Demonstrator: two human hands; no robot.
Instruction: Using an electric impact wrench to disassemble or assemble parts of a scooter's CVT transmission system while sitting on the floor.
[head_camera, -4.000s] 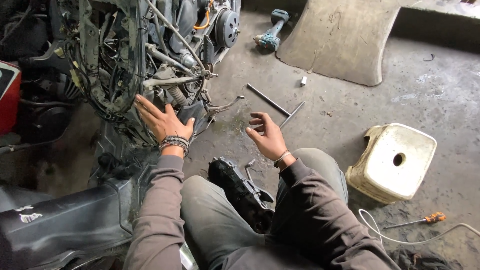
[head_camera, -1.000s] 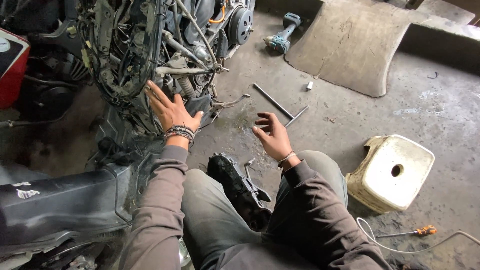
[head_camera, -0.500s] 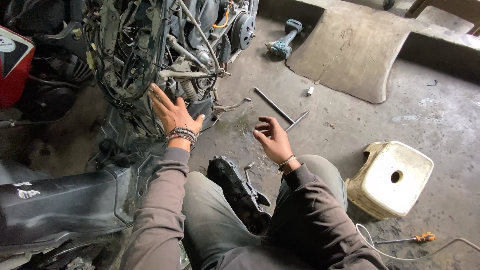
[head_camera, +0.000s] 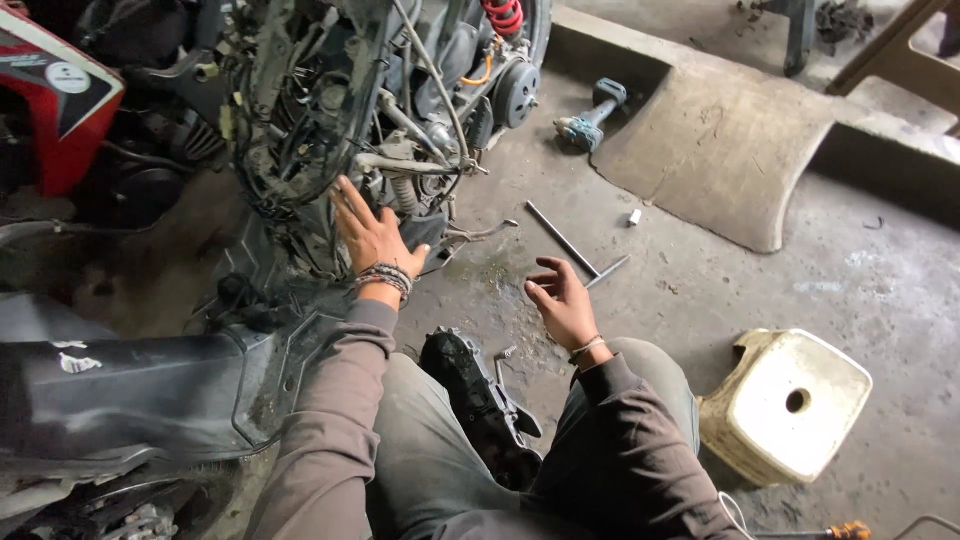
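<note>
Hands: left (head_camera: 372, 238) on engine (head_camera: 400, 130) (right (head_camera: 562, 300) empty).

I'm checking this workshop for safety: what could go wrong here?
The left hand presses among the stripped scooter's loose cables and metal parts, so fingers could snag or get cut. The long metal rod on the floor by the empty right hand may roll or trip someone.

Left hand (head_camera: 372, 238) reaches forward, fingers spread flat (beaded bands at the wrist); right hand (head_camera: 562, 301) hovers empty, fingers loosely curled, palm left.
</note>
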